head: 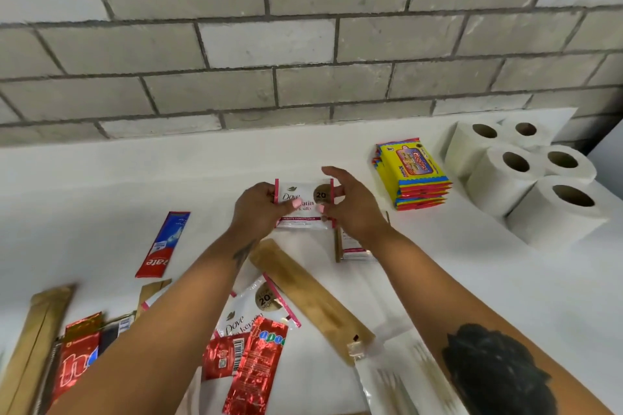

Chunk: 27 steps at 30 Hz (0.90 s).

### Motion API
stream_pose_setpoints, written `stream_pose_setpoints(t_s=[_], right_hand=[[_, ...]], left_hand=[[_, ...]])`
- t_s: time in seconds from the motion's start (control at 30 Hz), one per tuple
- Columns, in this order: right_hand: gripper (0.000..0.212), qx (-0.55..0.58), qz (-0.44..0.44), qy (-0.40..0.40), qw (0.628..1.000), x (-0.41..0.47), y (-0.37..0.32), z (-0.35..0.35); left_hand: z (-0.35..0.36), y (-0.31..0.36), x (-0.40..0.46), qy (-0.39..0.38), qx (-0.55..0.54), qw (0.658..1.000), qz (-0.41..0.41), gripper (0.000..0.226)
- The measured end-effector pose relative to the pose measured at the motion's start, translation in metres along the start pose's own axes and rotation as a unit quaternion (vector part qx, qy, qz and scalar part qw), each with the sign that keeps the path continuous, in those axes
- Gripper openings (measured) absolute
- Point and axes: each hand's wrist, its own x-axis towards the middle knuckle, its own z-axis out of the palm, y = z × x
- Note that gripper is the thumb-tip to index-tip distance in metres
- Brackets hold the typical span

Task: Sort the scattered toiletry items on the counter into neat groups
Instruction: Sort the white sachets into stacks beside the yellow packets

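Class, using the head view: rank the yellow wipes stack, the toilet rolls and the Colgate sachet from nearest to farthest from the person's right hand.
From the right hand:
1. Yellow wipes stack, just to its right.
2. Toilet rolls, farther right, by the wall.
3. Colgate sachet, far left, beyond the left hand.

A wall of pale grey rectangular bricks with darker recessed mortar lines fills the upper half of the view, laid in staggered courses. Its faces look rough and mottled. Below it, a smooth white counter meets the wall along its far edge and stretches from left to right. Even, soft light falls across both, with only faint shadows on the white surface.
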Motion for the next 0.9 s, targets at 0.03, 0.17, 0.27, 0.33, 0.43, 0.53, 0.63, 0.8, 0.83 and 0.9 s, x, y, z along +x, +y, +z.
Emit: stream_pose_setpoints(t_s=[0.03,0.17,0.27,0.33,0.43,0.53,0.63,0.8,0.83,0.9], right_hand=[[0.058,-0.040,-0.007,0.017,0.999,0.005,0.002,0.006],[0.044,-0.212,-0.005,0.023,0.977,0.025,0.006,0.025],[0.045,-0.278,0.004,-0.010,0.960,0.031,0.009,0.034],[0.045,-0.323,-0.007,-0.039,0.946,0.031,0.014,0.039],[0.041,-0.423,-0.021,-0.042,0.905,0.027,0.020,0.044],[0.044,-0.484,-0.046,-0.017,0.874,0.022,0.019,0.043],[0.047,-0.434,-0.056,0.009,0.899,0.014,0.015,0.033],[0.036,-0.348,-0.038,0.048,0.936,-0.016,0.000,0.006],[0.035,-0.341,-0.032,0.048,0.938,-0.024,-0.001,-0.003],[0.032,-0.315,-0.021,0.051,0.947,-0.043,-0.002,-0.021]], left_hand=[[0.000,-0.001,0.006,0.015,0.025,1.000,-0.001,0.037],[0.003,-0.010,0.020,0.036,0.074,0.997,-0.001,0.041],[0.007,-0.020,0.023,0.039,0.117,0.992,0.005,0.045],[0.011,-0.028,0.023,0.043,0.137,0.990,0.003,0.059],[0.012,-0.034,0.019,0.046,0.192,0.980,-0.006,0.073],[0.011,-0.030,0.011,0.076,0.231,0.970,0.014,0.068],[0.009,-0.023,0.001,0.100,0.203,0.973,0.043,0.060],[0.014,-0.004,-0.028,0.066,0.154,0.981,0.092,0.042],[0.019,0.000,-0.034,0.055,0.145,0.983,0.098,0.039],[0.029,0.011,-0.046,0.031,0.138,0.983,0.116,0.034]])
